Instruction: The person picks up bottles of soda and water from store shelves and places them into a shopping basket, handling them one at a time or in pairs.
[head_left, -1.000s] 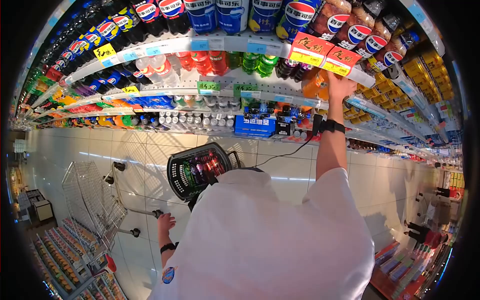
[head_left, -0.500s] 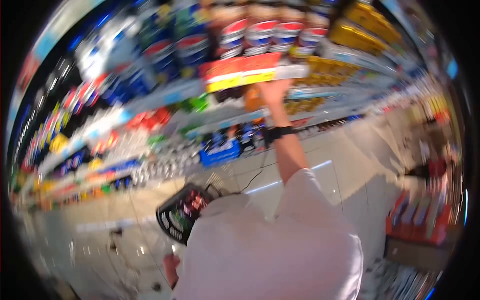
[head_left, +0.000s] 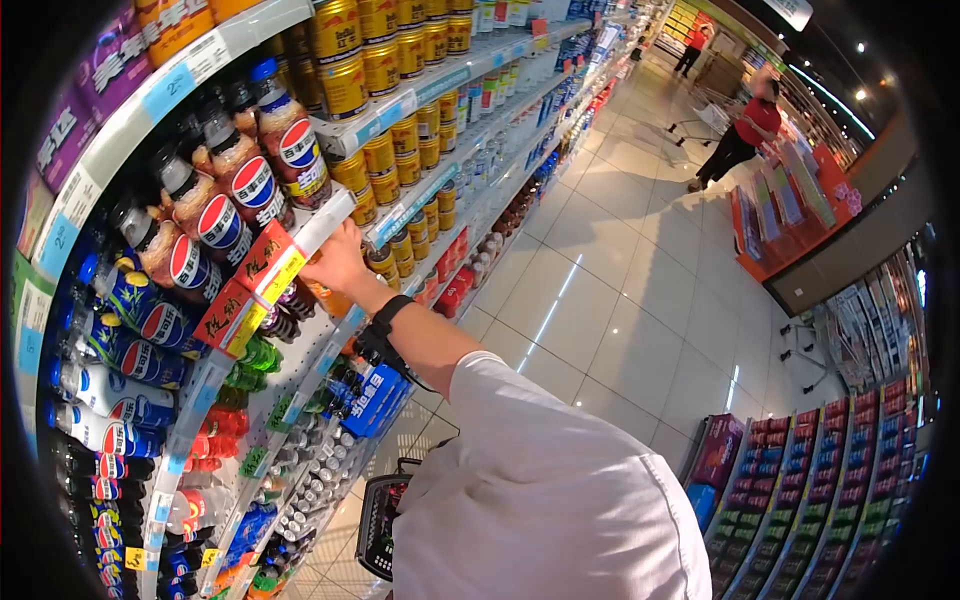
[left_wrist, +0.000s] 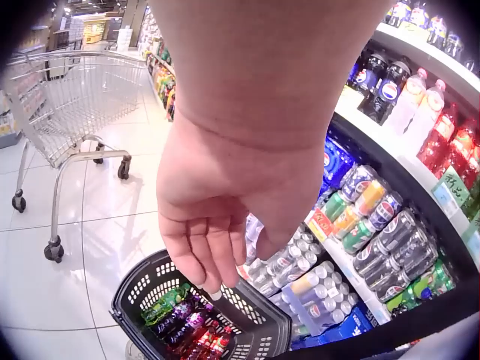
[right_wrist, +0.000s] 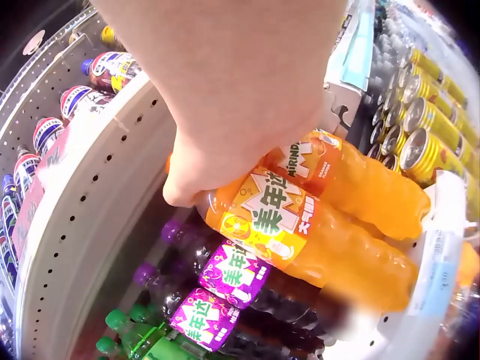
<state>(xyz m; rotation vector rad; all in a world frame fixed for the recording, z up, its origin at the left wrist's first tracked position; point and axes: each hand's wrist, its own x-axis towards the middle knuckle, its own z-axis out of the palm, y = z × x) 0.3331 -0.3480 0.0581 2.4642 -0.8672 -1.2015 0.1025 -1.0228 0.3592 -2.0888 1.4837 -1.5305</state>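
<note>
My right hand [right_wrist: 232, 142] reaches under a shelf edge and grips an orange soda bottle [right_wrist: 330, 244] near its neck, the thumb curled against it; the other fingers are hidden. A second orange soda bottle [right_wrist: 375, 187] lies right alongside. On the other side are purple-labelled soda bottles [right_wrist: 232, 274] and green-capped bottles [right_wrist: 150, 341]. In the left wrist view my left hand [left_wrist: 232, 195] hangs with loose fingers, holding nothing. Below it is a black shopping basket [left_wrist: 259, 319] with green, purple and red bottles [left_wrist: 184, 322] inside.
Red-and-yellow price signs [head_left: 262, 272] hang on the shelf edge above my right hand. Gold cans [head_left: 385, 155] stand beside it. A metal shopping cart [left_wrist: 82, 105] stands on the floor to the left. A person in red [head_left: 755, 125] stands down the aisle.
The head view has swung to the right, bringing the gold cans and aisle into fuller view. My right arm stays extended at the same shelf spot below the price signs.
</note>
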